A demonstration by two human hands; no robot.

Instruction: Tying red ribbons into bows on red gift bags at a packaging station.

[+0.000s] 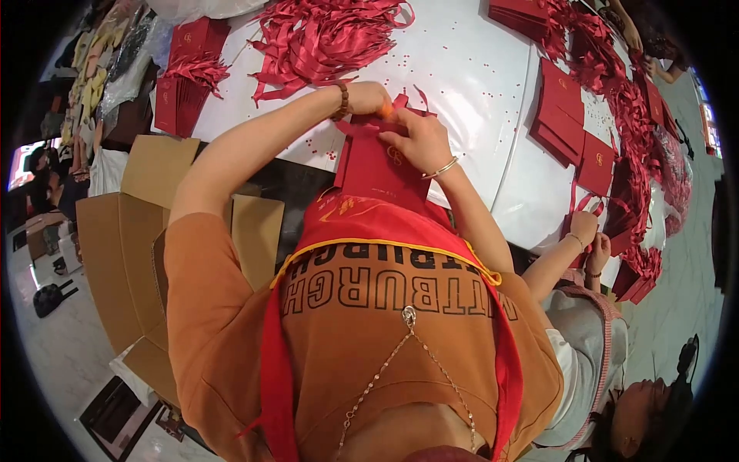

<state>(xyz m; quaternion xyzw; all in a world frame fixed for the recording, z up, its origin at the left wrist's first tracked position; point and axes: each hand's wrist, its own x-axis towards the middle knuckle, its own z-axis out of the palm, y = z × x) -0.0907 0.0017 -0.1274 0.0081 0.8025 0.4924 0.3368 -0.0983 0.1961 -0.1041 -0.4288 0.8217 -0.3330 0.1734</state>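
A dark red paper bag (377, 173) with a small gold emblem stands at the table's near edge, against my red apron (362, 223). At its top edge my left hand (368, 98) is closed, and a small orange thing (386, 110) shows at its fingertips; its kind is unclear. My right hand (423, 142) pinches the bag's upper right part, close to the left fingers. Red ribbon (400, 101) sticks up just beyond the hands. What lies between the fingertips is mostly hidden.
Loose red ribbons (331, 42) are heaped on the white table (477, 46), with small red dots scattered about. Bag stacks stand left (181, 104) and right (558, 112). An open cardboard box (115, 254) sits at my left. On the right, a co-worker's hand (583, 227) handles ribboned bags.
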